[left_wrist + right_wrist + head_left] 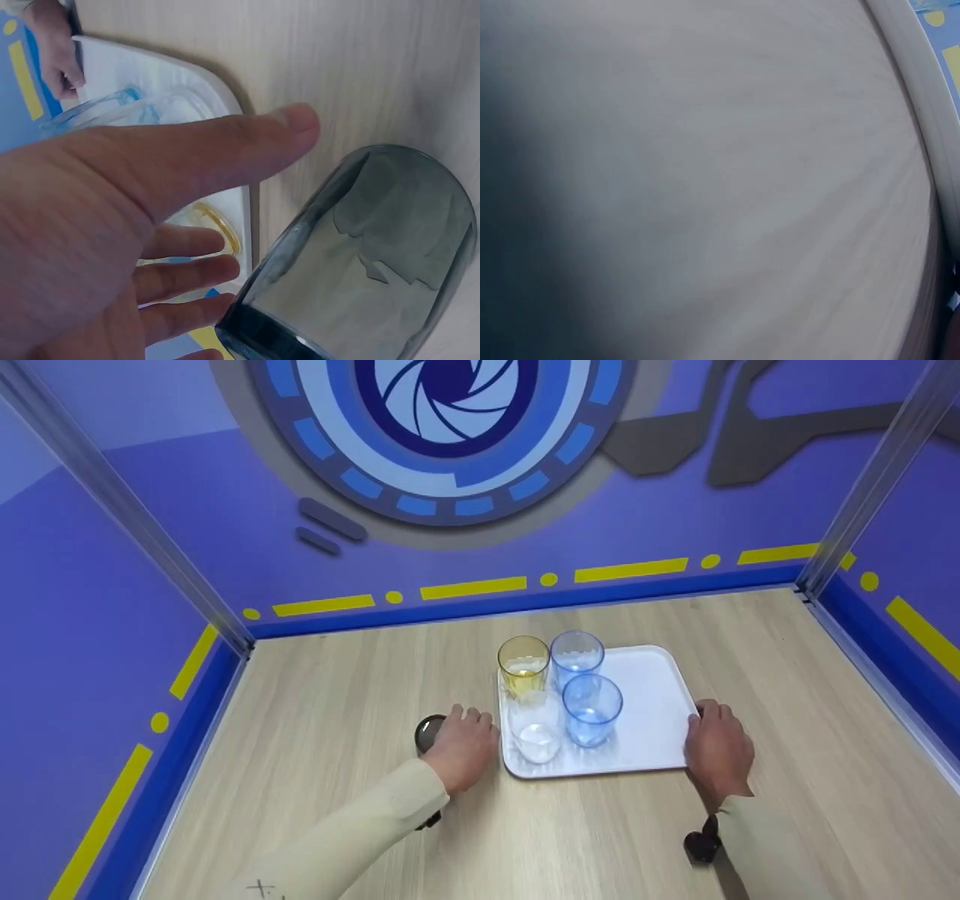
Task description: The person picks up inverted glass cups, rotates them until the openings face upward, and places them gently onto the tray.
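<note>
My left hand [466,746] is between a dark grey glass [360,247] and the left edge of a white tray [649,720]. Its thumb and fingers are extended and spread in the left wrist view, with the glass beside the fingertips. The head view shows only part of that glass, the hand covering the rest. With my right hand [720,750] I hold the tray's right edge, thumb at the rim. Grouped on the tray's left half are a yellow glass [523,684], a clear glass [537,739], a back blue glass [577,649] and a front blue glass [591,720].
The tray lies on a light wooden tabletop [337,712]. Printed blue-purple panels [405,562] enclose the back and both sides, with metal posts [150,525] at the corners. In the right wrist view, the tray's rim [922,90] runs along the right side.
</note>
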The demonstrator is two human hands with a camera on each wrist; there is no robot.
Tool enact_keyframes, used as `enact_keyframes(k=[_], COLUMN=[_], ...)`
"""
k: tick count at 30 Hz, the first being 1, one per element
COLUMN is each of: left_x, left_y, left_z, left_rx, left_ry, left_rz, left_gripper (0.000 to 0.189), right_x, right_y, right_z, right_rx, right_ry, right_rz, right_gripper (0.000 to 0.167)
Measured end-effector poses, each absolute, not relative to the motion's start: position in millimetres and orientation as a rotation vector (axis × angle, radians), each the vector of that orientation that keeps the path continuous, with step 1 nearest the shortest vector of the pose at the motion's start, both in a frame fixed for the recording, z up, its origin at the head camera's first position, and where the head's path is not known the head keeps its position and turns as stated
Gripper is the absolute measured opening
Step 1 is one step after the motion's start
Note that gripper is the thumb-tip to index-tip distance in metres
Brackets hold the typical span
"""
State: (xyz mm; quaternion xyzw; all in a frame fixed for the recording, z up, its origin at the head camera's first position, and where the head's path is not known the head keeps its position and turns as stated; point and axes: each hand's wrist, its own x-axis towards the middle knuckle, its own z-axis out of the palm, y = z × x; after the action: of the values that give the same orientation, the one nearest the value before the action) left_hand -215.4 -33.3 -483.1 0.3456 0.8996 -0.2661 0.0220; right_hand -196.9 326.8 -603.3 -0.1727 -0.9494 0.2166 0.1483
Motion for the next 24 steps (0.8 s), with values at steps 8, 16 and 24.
enact_keyframes(k=[8, 16, 24], left_x=[-212, -208, -207], left_y=[-29, -25, -21], left_z=[-497, -508, -514], left_rx=[1.024, 1.017, 0.935], left_ry=[2.651, 2.578, 2.501], left_rz=[-1.121, -1.308, -1.427], left_gripper=[0.026, 0.028, 0.033], right_x=[-197, -196, -195], right_y=[327, 327, 327], right_z=[-603, -602, -601], right_rx=[-0.502, -0.496, -0.496], right_ry=[-2.728, -2.723, -2.744], right_rz=[0.632, 0.640, 0.649], right_gripper=[0.030, 0.030, 0.032])
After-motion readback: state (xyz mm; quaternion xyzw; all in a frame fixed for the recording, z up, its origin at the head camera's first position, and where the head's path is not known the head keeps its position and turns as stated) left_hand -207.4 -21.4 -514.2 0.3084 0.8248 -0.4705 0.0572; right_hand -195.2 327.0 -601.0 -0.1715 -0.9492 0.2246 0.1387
